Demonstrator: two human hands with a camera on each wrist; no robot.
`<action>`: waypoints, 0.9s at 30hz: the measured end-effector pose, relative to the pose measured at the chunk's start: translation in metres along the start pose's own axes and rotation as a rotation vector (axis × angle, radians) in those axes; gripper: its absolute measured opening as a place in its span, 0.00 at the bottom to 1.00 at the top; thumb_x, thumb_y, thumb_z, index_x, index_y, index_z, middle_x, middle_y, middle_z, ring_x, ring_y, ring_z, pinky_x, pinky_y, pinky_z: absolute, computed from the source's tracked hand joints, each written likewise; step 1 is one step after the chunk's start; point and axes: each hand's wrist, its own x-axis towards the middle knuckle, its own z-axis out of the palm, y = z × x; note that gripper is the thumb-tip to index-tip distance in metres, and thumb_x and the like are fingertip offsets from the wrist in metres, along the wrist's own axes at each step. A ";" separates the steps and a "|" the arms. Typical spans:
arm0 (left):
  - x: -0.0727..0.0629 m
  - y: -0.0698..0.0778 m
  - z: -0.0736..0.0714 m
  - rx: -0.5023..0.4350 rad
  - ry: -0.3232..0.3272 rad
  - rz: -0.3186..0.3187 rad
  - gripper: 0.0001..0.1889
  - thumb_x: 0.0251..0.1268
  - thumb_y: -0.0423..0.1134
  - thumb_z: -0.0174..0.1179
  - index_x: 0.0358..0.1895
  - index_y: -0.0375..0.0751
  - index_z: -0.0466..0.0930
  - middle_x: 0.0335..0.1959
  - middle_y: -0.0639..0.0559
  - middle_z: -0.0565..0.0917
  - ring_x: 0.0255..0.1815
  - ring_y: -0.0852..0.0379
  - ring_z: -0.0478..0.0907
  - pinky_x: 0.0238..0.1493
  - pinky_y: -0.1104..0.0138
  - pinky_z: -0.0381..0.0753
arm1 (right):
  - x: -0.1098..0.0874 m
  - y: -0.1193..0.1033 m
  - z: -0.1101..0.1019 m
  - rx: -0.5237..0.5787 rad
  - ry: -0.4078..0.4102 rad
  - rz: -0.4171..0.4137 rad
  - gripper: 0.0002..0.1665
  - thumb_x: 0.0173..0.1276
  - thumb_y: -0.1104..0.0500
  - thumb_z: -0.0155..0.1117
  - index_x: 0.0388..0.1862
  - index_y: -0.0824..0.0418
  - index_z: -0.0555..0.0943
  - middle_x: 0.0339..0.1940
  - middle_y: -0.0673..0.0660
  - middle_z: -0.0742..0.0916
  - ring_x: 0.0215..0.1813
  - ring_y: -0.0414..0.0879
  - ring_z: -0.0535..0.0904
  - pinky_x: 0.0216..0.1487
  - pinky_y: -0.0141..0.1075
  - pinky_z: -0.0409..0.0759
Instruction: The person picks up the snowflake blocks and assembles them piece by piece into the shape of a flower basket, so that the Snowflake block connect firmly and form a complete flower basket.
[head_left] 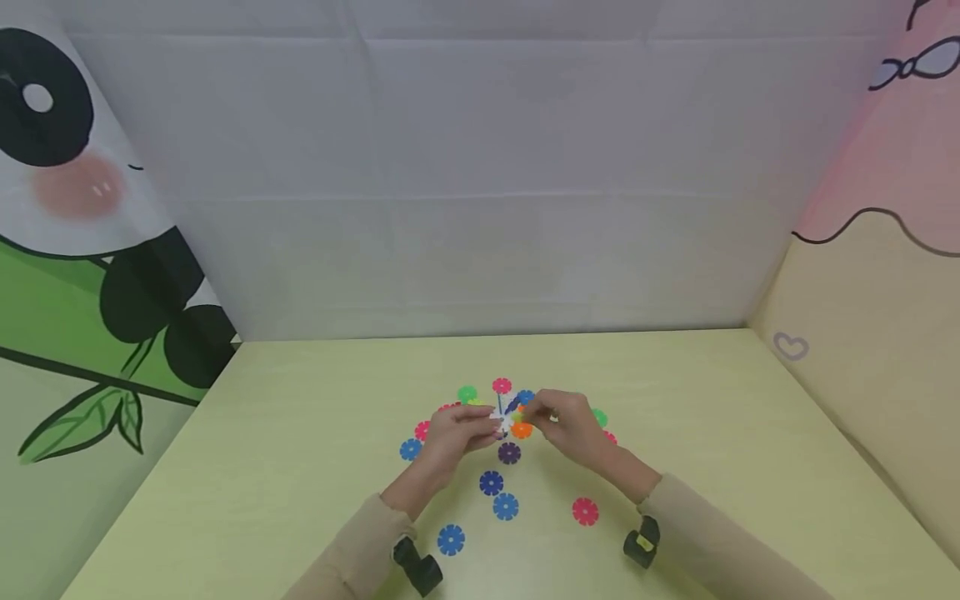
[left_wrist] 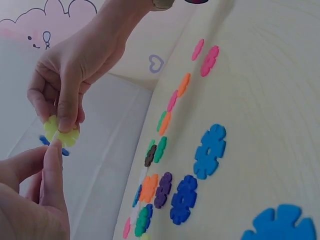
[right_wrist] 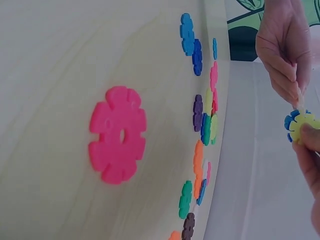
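Above the table, my left hand [head_left: 453,437] pinches a white notched flower disc [head_left: 504,423] between thumb and fingers. Facing it, my right hand [head_left: 566,423] grips a yellow flower disc [left_wrist: 62,134] by its edge. In the left wrist view the yellow disc meets the left fingertips [left_wrist: 56,142], where the white piece is mostly hidden. A blue flower disc [right_wrist: 290,121] sits right behind the yellow one, partly covered by it; whether they are joined I cannot tell. Both hands are close together, fingertips almost meeting.
Many loose flower discs lie on the pale table [head_left: 300,500] beneath and around the hands. Nearer are a purple disc [head_left: 509,452], a dark blue disc [head_left: 491,482], lighter blue discs [head_left: 451,539] and a pink disc [head_left: 586,512]. A white backdrop [head_left: 487,208] stands behind.
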 end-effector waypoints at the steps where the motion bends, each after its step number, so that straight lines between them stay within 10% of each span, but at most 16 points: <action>1: 0.001 0.001 0.000 -0.006 0.002 0.003 0.18 0.66 0.31 0.62 0.56 0.25 0.79 0.43 0.41 0.88 0.37 0.60 0.88 0.42 0.72 0.86 | 0.002 -0.001 -0.001 0.008 -0.003 0.021 0.08 0.54 0.77 0.70 0.28 0.67 0.83 0.25 0.59 0.88 0.27 0.47 0.84 0.33 0.28 0.84; 13: -0.001 0.010 0.002 -0.008 0.055 0.022 0.15 0.64 0.28 0.62 0.53 0.25 0.79 0.39 0.41 0.88 0.34 0.60 0.87 0.40 0.71 0.87 | 0.011 -0.004 -0.007 0.050 -0.063 0.086 0.07 0.57 0.75 0.69 0.33 0.68 0.82 0.30 0.61 0.89 0.31 0.50 0.86 0.34 0.28 0.85; 20: 0.002 0.007 -0.019 0.016 0.083 0.054 0.14 0.64 0.26 0.61 0.52 0.25 0.77 0.35 0.46 0.87 0.32 0.63 0.87 0.39 0.70 0.87 | -0.003 0.023 -0.044 -0.009 -0.328 0.453 0.18 0.61 0.67 0.69 0.50 0.69 0.81 0.43 0.64 0.88 0.42 0.51 0.83 0.43 0.34 0.85; 27: 0.002 0.003 -0.039 0.092 0.156 -0.008 0.14 0.64 0.28 0.62 0.52 0.29 0.77 0.38 0.45 0.87 0.34 0.61 0.87 0.40 0.68 0.87 | -0.040 0.061 -0.076 -0.115 -0.523 0.675 0.17 0.55 0.65 0.75 0.43 0.69 0.83 0.36 0.57 0.85 0.38 0.46 0.77 0.40 0.34 0.79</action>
